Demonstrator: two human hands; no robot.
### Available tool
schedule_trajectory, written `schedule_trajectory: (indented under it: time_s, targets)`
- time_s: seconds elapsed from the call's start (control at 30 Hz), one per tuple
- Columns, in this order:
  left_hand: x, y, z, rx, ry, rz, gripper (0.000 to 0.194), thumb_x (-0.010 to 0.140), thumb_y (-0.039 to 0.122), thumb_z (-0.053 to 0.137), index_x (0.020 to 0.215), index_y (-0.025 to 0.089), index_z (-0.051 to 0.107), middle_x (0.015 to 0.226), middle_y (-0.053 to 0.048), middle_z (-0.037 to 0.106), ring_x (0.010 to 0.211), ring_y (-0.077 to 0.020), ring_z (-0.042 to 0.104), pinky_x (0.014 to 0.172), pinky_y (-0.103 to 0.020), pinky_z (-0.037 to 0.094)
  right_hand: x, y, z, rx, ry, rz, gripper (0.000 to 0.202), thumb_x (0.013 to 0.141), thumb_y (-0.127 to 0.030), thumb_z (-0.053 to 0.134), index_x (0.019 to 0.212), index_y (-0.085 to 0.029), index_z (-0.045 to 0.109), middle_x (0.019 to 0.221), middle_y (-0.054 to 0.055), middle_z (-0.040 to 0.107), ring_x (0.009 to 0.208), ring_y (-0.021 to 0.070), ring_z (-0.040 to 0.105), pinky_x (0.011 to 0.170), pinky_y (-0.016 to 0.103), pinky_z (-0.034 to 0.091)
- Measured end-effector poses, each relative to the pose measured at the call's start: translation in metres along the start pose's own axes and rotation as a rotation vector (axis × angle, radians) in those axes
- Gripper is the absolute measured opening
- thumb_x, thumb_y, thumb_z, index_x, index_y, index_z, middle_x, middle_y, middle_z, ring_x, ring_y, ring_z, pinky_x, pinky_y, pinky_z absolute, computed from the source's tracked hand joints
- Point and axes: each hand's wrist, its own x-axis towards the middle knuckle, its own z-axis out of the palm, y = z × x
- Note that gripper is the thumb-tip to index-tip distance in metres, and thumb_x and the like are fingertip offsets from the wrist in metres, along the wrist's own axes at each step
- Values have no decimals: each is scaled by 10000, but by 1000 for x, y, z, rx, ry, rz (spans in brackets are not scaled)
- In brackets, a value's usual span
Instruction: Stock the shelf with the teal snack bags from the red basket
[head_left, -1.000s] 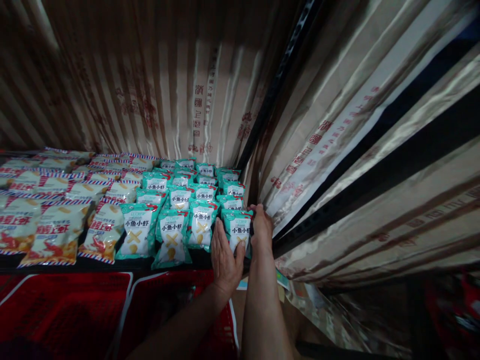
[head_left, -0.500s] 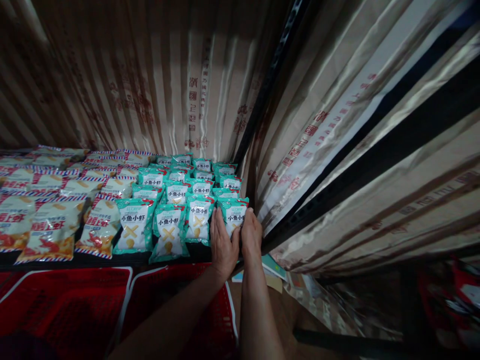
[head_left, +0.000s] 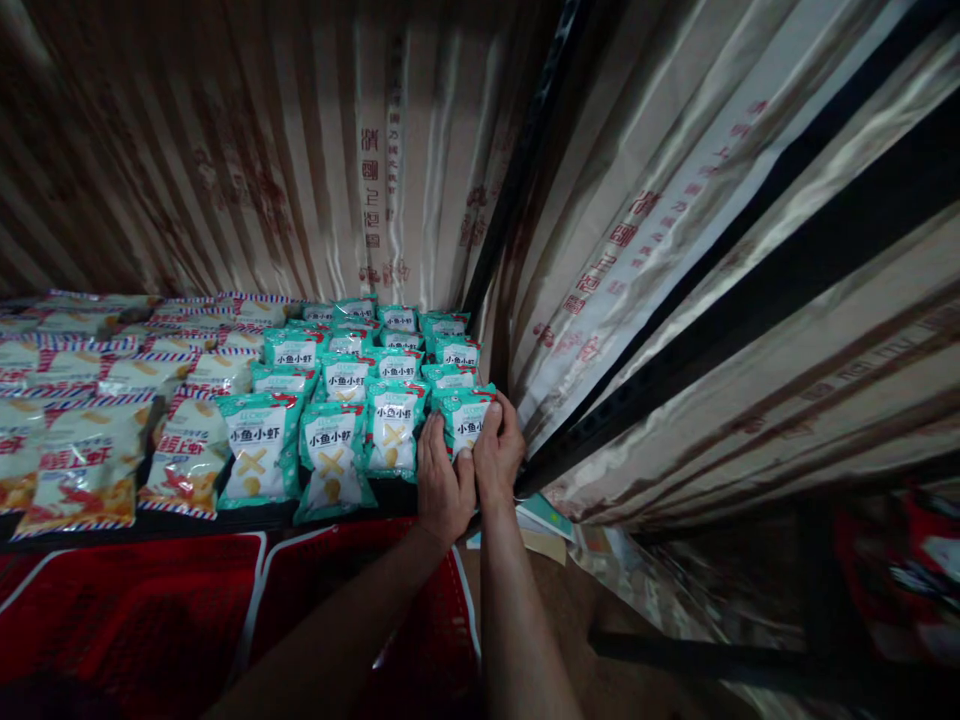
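A teal and white snack bag [head_left: 462,410] stands at the right front corner of the shelf, pressed between my two hands. My left hand [head_left: 442,482] lies along its left side and lower front, fingers pointing up. Around its right edge curls my right hand [head_left: 499,450], with the thumb over the front. The bag's lower part is hidden behind my hands. Just left of it stands a matching snack bag [head_left: 394,425], close to my left fingertips. More teal bags [head_left: 346,375] stand in rows behind and to the left.
Cream snack bags with striped edges [head_left: 86,460] fill the shelf's left side. Red baskets [head_left: 135,610] with white rims sit below the front edge. A dark metal post [head_left: 517,170] and printed curtains [head_left: 435,190] close off the back and right.
My right hand has shifted slightly up and farther over the front of the corner bag, its thumb now covering more of the print. The view has moved a little.
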Motion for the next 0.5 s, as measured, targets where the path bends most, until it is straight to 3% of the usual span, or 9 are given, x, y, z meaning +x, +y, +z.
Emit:
schedule_trajectory:
  time_s: [0.07, 0.2, 0.5]
  targets:
    - [1, 1, -1, 0, 28, 17, 464, 911, 271, 387, 1334, 90, 328, 1330, -217, 440, 1278, -265, 397, 1045, -491, 356, -1, 2, -2, 11, 33, -45, 486, 881, -485, 372, 1173, -165, 592, 1155, 113, 645, 1037, 209, 588, 889, 335, 438]
    - [3, 4, -2, 29, 48, 27, 393, 855, 243, 484, 1216, 97, 434, 1247, -197, 461, 1205, -275, 422, 1019, -496, 370, 1, 5, -5, 35, 33, -16, 457, 869, -460, 392, 1115, -147, 617, 1100, 117, 662, 1003, 206, 599, 903, 347, 444]
    - [2, 7, -2, 35, 48, -45, 382, 784, 205, 577, 1134, 111, 457, 1112, -155, 500, 1102, -252, 471, 957, -433, 439, 13, -1, -6, 4, -31, -23, 422, 820, -335, 380, 1078, -119, 634, 1044, 124, 675, 943, 209, 605, 877, 364, 454]
